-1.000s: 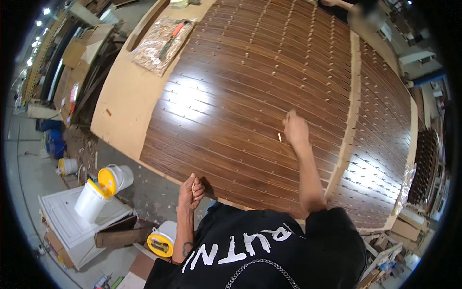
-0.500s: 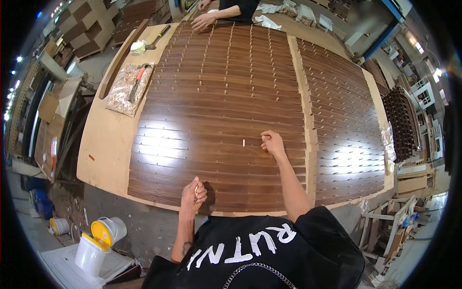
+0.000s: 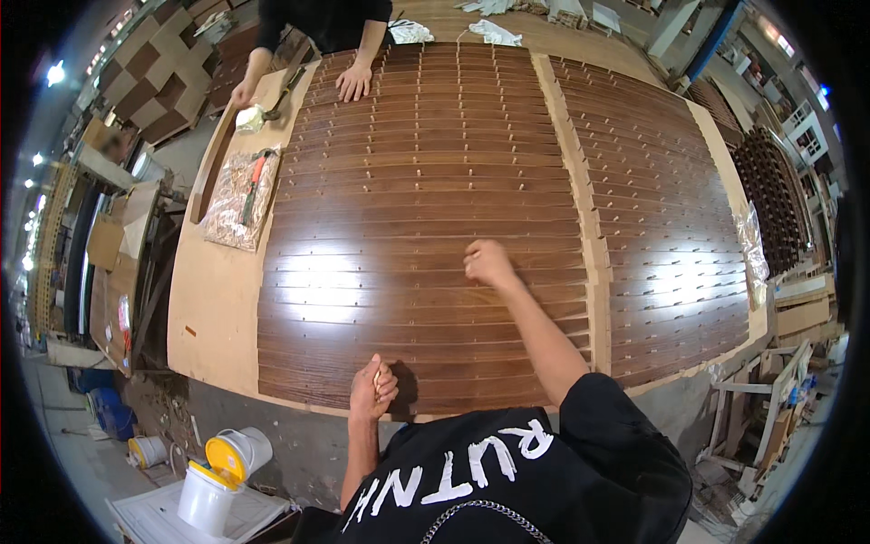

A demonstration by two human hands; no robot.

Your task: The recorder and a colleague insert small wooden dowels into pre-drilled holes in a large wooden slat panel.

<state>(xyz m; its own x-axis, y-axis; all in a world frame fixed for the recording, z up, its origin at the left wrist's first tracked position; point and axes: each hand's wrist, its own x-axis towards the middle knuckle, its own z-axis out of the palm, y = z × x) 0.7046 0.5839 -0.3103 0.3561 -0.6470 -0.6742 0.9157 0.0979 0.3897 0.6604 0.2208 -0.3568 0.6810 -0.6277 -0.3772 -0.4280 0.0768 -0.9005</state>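
Dark brown wooden boards (image 3: 390,317) lie side by side over a large table. Small pale wooden dowels (image 3: 418,172) stand up from them in rows on the far half. My left hand (image 3: 373,390) is closed in a fist above the near edge, with a tan bit, seemingly a dowel, showing between the fingers. Over the middle of the boards is my right hand (image 3: 489,264), its fingers pinched together just above or at the surface. Whatever those fingers hold is hidden.
Left of the boards lie a clear bag of dowels (image 3: 231,213), a hammer with a red and green handle (image 3: 255,181) and a second hammer (image 3: 283,95). A co-worker's hand (image 3: 354,82) rests on the far boards. White buckets (image 3: 207,499) stand below at left.
My right hand has moved left, over the spot where a small pale upright piece showed before. My left fist stays near the edge. The co-worker has shifted left, one hand now beside the boards.
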